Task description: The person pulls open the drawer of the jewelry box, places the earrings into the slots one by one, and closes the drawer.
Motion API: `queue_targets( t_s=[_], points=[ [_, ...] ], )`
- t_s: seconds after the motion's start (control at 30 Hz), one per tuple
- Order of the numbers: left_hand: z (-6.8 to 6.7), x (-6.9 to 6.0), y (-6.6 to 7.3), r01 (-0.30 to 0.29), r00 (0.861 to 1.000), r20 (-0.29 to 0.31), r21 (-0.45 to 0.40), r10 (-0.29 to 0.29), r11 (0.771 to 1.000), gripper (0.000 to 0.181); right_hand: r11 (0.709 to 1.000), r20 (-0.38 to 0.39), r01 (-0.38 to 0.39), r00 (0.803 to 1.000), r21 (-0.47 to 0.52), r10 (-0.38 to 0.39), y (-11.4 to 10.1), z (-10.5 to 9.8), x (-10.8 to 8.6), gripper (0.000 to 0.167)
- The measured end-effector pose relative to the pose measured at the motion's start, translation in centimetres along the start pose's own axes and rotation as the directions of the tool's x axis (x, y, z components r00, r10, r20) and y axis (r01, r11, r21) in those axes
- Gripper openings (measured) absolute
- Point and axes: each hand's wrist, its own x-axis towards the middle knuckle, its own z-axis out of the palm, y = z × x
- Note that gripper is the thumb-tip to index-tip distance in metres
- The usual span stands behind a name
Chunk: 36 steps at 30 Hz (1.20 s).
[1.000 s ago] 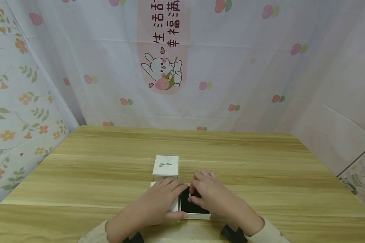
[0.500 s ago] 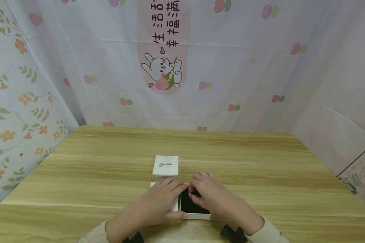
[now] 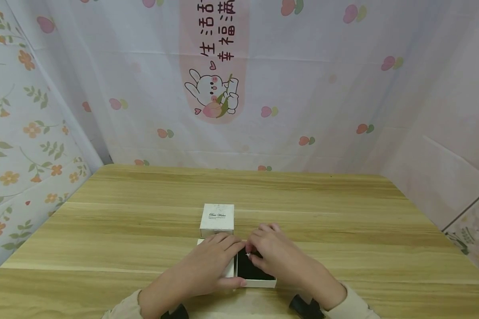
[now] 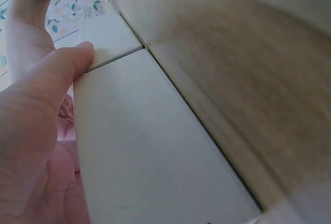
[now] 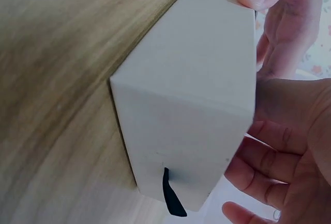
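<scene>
The near box (image 3: 261,284) is off-white outside and black inside, with a black ribbon tab (image 5: 173,195) on its right end. The far box (image 3: 217,221) is whitish, its top marked with black script. Between the fingertips of the right hand (image 3: 275,252) shows a small shiny thing (image 3: 248,254), pale and silvery. Both sleeves (image 3: 353,303) are cream. The table (image 3: 343,212) has yellow-brown wood grain with darker streaks. The far cloth (image 3: 143,79) is white, dotted with pink, red and green motifs, its pink panel carrying dark red characters and a white rabbit. The left cloth (image 3: 32,150) has orange flowers and green leaves on white.
</scene>
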Motion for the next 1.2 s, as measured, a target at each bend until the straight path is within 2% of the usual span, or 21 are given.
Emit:
queue_targets(
  t_s=[0.23,0.4,0.8,1.03,1.2],
  points=[
    [0.0,0.0,0.0,0.000,1.000,-0.010,0.017,0.000,1.000,0.072,0.997,-0.044,0.023,0.999,-0.071,-0.026,-0.1,0.4,0.1,0.011],
    [0.0,0.0,0.0,-0.003,1.000,-0.016,0.022,0.003,1.000,0.072,0.996,-0.056,0.017,0.998,-0.084,-0.022,-0.1,0.7,0.1,0.014],
    [0.3,0.0,-0.1,-0.005,1.000,-0.025,0.003,0.005,1.000,0.069,1.000,-0.011,0.027,1.000,-0.015,-0.027,0.3,-0.4,-0.2,0.005],
    [0.1,0.1,-0.1,-0.003,1.000,-0.014,-0.004,0.003,1.000,0.070,0.998,0.021,0.037,0.999,-0.041,-0.036,0.3,-1.2,-0.3,0.017],
    [-0.1,0.1,0.0,0.007,1.000,0.001,-0.014,-0.007,1.000,0.072,0.997,0.033,0.046,0.999,-0.058,-0.044,0.3,-1.2,-0.3,0.020]
  ],
)
